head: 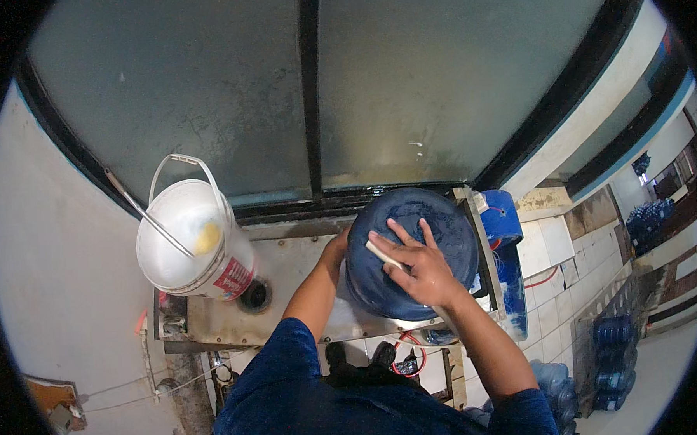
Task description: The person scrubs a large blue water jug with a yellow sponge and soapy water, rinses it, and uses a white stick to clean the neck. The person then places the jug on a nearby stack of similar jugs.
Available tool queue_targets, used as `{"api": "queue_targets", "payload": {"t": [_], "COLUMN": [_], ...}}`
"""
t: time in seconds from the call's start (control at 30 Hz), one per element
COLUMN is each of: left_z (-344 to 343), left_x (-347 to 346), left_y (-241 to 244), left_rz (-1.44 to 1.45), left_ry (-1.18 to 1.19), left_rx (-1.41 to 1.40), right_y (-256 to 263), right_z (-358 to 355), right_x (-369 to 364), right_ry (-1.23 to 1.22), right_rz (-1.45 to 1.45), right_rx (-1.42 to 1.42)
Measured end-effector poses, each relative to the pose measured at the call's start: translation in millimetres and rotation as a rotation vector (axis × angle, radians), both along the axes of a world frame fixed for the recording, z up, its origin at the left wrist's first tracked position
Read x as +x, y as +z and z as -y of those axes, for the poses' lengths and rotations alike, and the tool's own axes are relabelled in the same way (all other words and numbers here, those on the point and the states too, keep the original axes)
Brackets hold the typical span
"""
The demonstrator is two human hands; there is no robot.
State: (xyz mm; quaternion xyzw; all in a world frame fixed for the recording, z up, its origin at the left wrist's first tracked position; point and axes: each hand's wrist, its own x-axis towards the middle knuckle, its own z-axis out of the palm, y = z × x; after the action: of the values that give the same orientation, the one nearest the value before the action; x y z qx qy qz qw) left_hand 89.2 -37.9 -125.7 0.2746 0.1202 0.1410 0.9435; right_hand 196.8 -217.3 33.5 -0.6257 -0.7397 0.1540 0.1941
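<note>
A large blue plastic water jug (381, 292) stands on a stainless-steel bench (304, 260), with its round base facing up. Its surface looks wet. My left hand (342, 244) is pressed around the jug's far left side, the fingers mostly hidden. Over the base lies my right hand (418, 267), holding a cream-coloured hose (379, 254) between thumb and index finger. The other fingers are spread on the jug. Part of the hose is hidden beneath my palm. At the left end of the bench, a white bucket (232, 222) holds foamy water, a yellow sponge (207, 238) and a metal rod (156, 220).
A dark round drain opening (255, 294) is beside the bucket. Frosted glass panels (424, 86) rise behind the bench. Right of it stands a blue plastic drum (505, 257). Several water jugs (614, 357) are at the lower right. A red hose (422, 366) lies by my feet.
</note>
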Motion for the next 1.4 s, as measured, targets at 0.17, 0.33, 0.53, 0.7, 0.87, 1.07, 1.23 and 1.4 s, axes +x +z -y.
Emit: {"api": "queue_targets", "payload": {"t": [0.17,0.33,0.53,0.7,0.87,1.07,1.23,1.4], "left_z": [27,72,104,37,34,77,8,0], "left_x": [-1,-13,-15,-5,-11,-28,-12,0], "left_y": [-81,-166,-193,-140,-97,2,42,34], "left_rz": [-0.078,-0.189,-0.265,-0.145,-0.129,-0.064,0.056,-0.11], "left_ry": [0.116,0.377,0.529,0.223,0.145,0.552,0.48,-0.084], "left_rx": [-0.149,-0.167,-0.168,-0.191,-0.253,-0.096,0.698,-0.267], "right_y": [-5,-9,-2,-1,3,1,2,-6], "right_z": [-2,-11,-8,-10,-9,-10,-9,-7], "right_x": [2,-4,-2,0,3,5,1,7], "right_ry": [0.027,-0.197,-0.058,-0.047,-0.046,-0.046,-0.044,-0.042], "right_rz": [-0.032,0.07,-0.018,-0.008,0.019,0.015,0.012,-0.018], "right_rx": [0.017,0.057,0.017,0.022,0.015,0.022,0.014,0.039]}}
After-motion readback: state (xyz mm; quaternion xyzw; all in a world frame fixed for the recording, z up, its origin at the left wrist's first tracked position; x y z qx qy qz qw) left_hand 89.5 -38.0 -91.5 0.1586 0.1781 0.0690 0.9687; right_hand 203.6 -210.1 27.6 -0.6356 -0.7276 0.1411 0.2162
